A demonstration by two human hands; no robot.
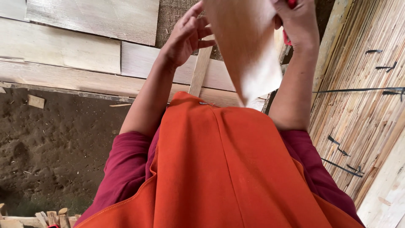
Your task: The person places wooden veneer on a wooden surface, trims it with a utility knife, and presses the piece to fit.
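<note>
Veneer sheet: as we lift it before the chest, the thin pale veneer sheet [249, 46] hangs at twelve o'clock, point down.
Right hand: our right hand [297, 23] grips its edge; fingers hidden, cannot tell.
Left hand: our left hand [185, 38], fingers curled, touches a wooden strip [200, 67].
Nearby: stacked veneer [363, 97] at three o'clock.

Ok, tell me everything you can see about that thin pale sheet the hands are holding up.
The thin sheet looks like pale wood veneer, tan with faint grain and a whiter patch toward its lower tip. It hangs tapering to a point above the orange apron. The right hand grips its upper right edge; the left hand is at its left edge. Its top runs out of frame.
</note>
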